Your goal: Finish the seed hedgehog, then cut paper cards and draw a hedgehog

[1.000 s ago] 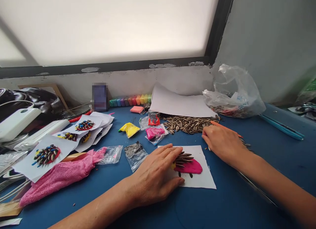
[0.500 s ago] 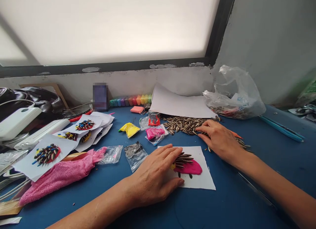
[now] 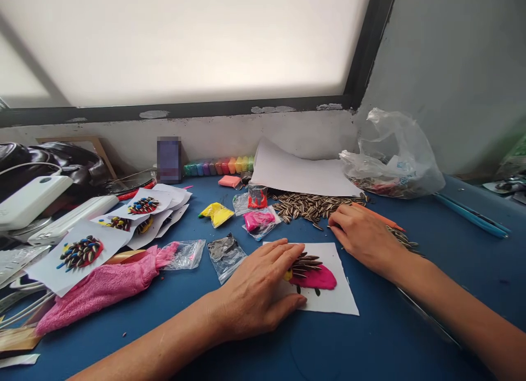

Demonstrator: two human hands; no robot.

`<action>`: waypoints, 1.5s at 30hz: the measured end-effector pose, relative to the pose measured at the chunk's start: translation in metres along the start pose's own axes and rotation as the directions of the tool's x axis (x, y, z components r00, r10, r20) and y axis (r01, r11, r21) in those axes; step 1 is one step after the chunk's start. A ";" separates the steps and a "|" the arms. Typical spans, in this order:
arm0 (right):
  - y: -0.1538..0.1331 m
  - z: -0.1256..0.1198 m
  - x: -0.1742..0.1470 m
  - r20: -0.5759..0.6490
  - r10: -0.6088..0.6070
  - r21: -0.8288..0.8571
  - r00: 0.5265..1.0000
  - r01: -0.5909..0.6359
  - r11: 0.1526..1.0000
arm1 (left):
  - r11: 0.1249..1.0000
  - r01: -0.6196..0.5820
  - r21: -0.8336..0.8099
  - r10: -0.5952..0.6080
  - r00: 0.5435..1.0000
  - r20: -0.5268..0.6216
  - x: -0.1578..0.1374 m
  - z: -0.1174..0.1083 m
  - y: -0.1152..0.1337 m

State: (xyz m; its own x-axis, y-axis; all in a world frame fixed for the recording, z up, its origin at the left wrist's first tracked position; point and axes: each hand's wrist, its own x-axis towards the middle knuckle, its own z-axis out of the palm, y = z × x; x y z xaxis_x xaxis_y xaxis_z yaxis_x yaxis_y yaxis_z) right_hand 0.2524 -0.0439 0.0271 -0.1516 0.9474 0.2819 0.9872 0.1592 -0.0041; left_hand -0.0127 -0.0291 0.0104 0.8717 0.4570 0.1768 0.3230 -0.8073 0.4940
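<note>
My left hand (image 3: 263, 288) rests on the white sheet of paper (image 3: 343, 301), its fingers stretched out and its thumb apart. It covers the left part of the sheet. Beside its fingertips lies a flat pink clay shape (image 3: 320, 279) with striped sunflower seeds (image 3: 304, 265) stuck into it in rows; some yellow clay shows next to the fingers. Two small dark pieces sit below the pink clay. At the right front edge of the sunflower seed pile (image 3: 304, 205) is my right hand (image 3: 364, 236), fingers curled together. Whatever its fingertips hold is hidden.
Bagged yellow clay (image 3: 216, 214), pink clay (image 3: 258, 220) and black clay (image 3: 225, 252) lie beyond my left hand. Finished seed pictures (image 3: 82, 255) and a pink cloth (image 3: 102, 293) are at left. An orange pencil-like stick (image 3: 384, 219) and a plastic bag (image 3: 394, 161) are at right.
My right hand has drawn back slightly from the seed pile, and its thumb and fingers have closed together. My left hand stays on the paper. The view has shifted slightly.
</note>
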 end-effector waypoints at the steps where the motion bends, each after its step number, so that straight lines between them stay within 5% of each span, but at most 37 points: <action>1: -0.002 -0.001 0.000 -0.009 0.002 0.011 1.000 -0.002 1.000 | 1.000 -0.002 0.000 0.002 1.000 -0.002 0.000 0.000 0.000; 20: -0.023 0.003 0.005 0.033 -0.087 0.072 0.996 0.084 0.994 | 1.000 -0.009 0.018 0.009 1.000 -0.008 0.003 0.000 0.002; 27: -0.015 0.004 0.001 0.015 0.004 0.052 1.000 -0.004 0.999 | 1.000 -0.023 -0.003 0.023 1.000 -0.021 0.001 0.000 0.000; 33: -0.017 -0.025 -0.016 -0.005 0.069 0.186 0.998 -0.067 0.980 | 1.000 -0.023 -0.012 0.023 1.000 -0.021 0.002 0.000 0.000; 38: -0.039 -0.042 -0.037 0.045 0.133 0.547 0.990 -0.136 0.826 | 1.000 -0.030 -0.007 0.030 0.999 -0.021 0.002 0.000 0.000; 45: -0.059 -0.035 -0.047 0.089 0.077 0.511 0.993 -0.112 0.852 | 1.000 -0.015 -0.010 0.015 1.000 -0.011 0.002 0.000 0.000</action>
State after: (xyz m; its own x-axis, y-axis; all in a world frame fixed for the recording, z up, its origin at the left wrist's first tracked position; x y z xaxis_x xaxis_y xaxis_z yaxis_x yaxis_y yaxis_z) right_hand 0.2030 -0.1078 0.0470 -0.0791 0.9778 0.1938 0.8333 0.1716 -0.5255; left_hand -0.0111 -0.0281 0.0110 0.8726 0.4487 0.1933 0.3060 -0.8104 0.4996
